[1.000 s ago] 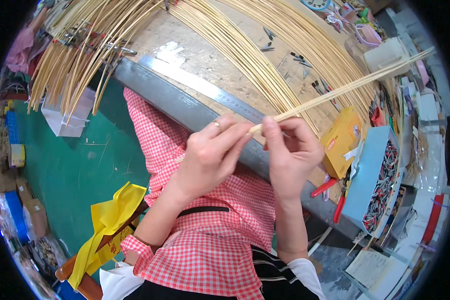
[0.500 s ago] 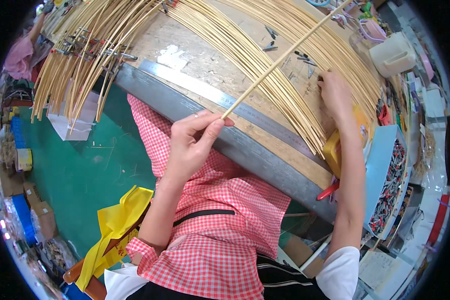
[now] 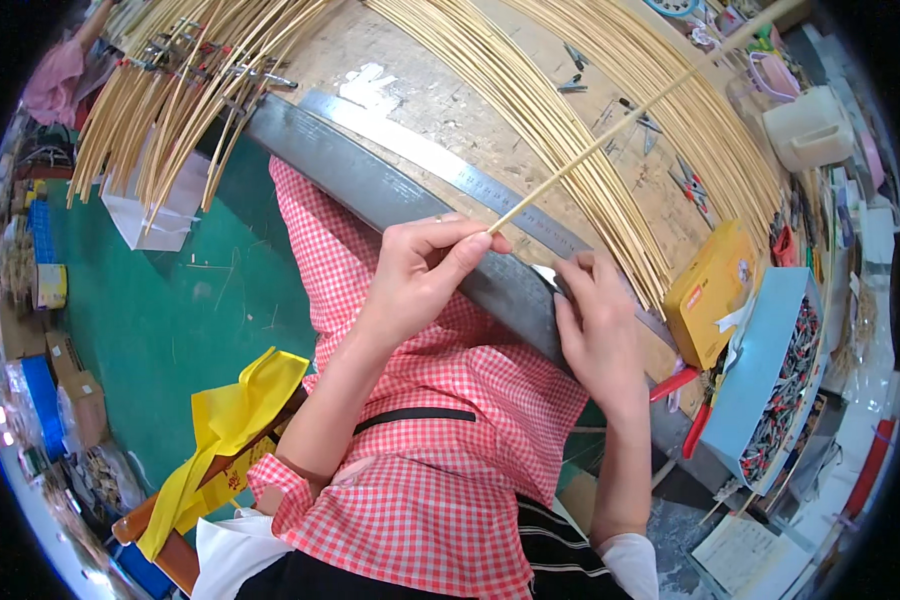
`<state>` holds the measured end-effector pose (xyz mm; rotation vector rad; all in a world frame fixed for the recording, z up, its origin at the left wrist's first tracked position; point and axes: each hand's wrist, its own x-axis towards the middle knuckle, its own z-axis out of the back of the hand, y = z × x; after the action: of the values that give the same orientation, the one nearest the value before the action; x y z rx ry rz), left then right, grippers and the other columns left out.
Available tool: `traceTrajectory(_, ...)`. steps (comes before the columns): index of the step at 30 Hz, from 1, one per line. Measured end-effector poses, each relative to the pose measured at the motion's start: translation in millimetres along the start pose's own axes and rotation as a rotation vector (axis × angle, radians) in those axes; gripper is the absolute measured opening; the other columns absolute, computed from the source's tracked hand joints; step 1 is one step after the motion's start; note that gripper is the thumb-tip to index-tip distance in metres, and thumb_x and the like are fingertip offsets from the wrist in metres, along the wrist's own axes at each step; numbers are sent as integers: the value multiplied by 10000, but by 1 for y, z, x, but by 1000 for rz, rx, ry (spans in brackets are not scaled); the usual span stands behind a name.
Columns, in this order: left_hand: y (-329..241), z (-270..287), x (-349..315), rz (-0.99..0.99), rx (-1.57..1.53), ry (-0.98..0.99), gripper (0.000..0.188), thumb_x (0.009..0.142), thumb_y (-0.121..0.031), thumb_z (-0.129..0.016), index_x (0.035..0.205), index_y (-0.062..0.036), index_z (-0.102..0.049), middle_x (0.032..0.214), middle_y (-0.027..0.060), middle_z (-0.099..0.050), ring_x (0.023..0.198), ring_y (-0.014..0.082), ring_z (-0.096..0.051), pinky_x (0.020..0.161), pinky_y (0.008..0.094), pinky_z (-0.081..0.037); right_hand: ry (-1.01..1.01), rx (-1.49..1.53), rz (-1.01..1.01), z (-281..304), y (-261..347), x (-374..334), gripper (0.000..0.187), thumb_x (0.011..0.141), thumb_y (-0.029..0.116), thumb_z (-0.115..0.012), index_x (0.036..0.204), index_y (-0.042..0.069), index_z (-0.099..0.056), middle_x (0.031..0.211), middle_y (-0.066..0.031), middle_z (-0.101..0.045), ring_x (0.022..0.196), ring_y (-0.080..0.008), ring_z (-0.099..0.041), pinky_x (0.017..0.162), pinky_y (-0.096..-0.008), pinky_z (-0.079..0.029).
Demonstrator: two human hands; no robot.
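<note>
My left hand [image 3: 435, 265] pinches the lower end of a long, thin bamboo strip [image 3: 610, 130] between thumb and fingers. The strip slants up and away to the far right, across the table. My right hand [image 3: 600, 325] is closed at the table's near edge, just right of the left hand. A small shiny, dark-edged piece [image 3: 545, 273] shows at its fingertips, too little of it to name. Beyond the hands, a steel ruler [image 3: 440, 172] lies along the table, and a row of bamboo strips [image 3: 560, 150] fans out past it.
More strips [image 3: 720, 130] lie further right, with small clips [image 3: 690, 185] beside them. A clipped bundle of strips [image 3: 120, 130] overhangs the left end. At right stand a yellow box [image 3: 710, 295], a blue box of clips [image 3: 750, 380], red-handled pliers [image 3: 675, 383] and a white jug [image 3: 810, 130].
My right hand has come back from among the clips to the near edge, with a small piece at its fingertips. My left hand still pinches the strip, slightly further right in view.
</note>
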<state>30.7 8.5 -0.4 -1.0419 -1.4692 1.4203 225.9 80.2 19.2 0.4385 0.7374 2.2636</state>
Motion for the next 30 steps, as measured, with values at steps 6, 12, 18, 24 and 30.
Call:
traceTrajectory(6,-2,-9,-2,-122,124,53,150,880,-102,-598,896,15,-690,752,98,-644,641,143,-548,587,267,-422,-92,365,-229,-5,2,-12,280,816,-77,-570,1095,-76,-544,982,-182,-578,817,-252,-628,717,-328,-508)
traceTrajectory(12,5,-17,-5,-149,129,102,141,872,-76,-584,886,14,-693,731,62,-613,638,115,-519,578,249,-400,-216,1081,-295,-13,7,-19,212,859,-84,-570,1070,-95,-588,885,-150,-645,689,-146,-620,621,-241,-508)
traceTrajectory(18,9,-21,-5,-166,163,140,139,871,-83,-589,880,9,-693,703,79,-609,636,137,-537,574,270,-407,-300,1100,-277,-17,5,-20,204,851,-113,-559,1049,-97,-606,843,-161,-647,644,-158,-610,593,-253,-507)
traceTrajectory(24,7,-21,-5,-191,178,127,139,872,-92,-595,870,9,-691,688,87,-605,625,149,-545,572,274,-410,-270,1106,-271,-16,6,-18,196,850,-118,-559,1038,-101,-613,830,-167,-647,629,-161,-607,576,-259,-508)
traceTrajectory(30,9,-23,-6,-202,204,140,128,863,-89,-606,864,6,-692,694,91,-622,629,167,-567,579,284,-429,-275,1118,-289,-16,5,-18,189,850,-119,-560,1030,-99,-615,830,-175,-648,617,-161,-606,567,-256,-509)
